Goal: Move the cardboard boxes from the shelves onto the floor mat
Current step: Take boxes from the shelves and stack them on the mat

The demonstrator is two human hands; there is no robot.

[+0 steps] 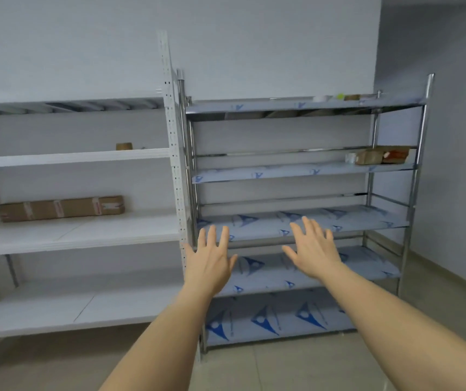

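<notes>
A long flat cardboard box (62, 208) with taped bands lies at the back of a middle shelf of the white rack (76, 234) on the left. A small brown cardboard box (381, 156) rests at the right end of an upper shelf of the steel rack (302, 224). My left hand (212, 261) and my right hand (312, 249) are stretched out in front of the steel rack, fingers spread, palms down, holding nothing. Both hands are well away from either box. No floor mat is in view.
A brown tape roll (124, 146) stands on the white rack's upper shelf. Small items, among them tape rolls (339, 97), sit on the steel rack's top shelf, and a white roll (350, 158) lies beside the small box. Tiled floor (282, 368) lies below, a grey wall at right.
</notes>
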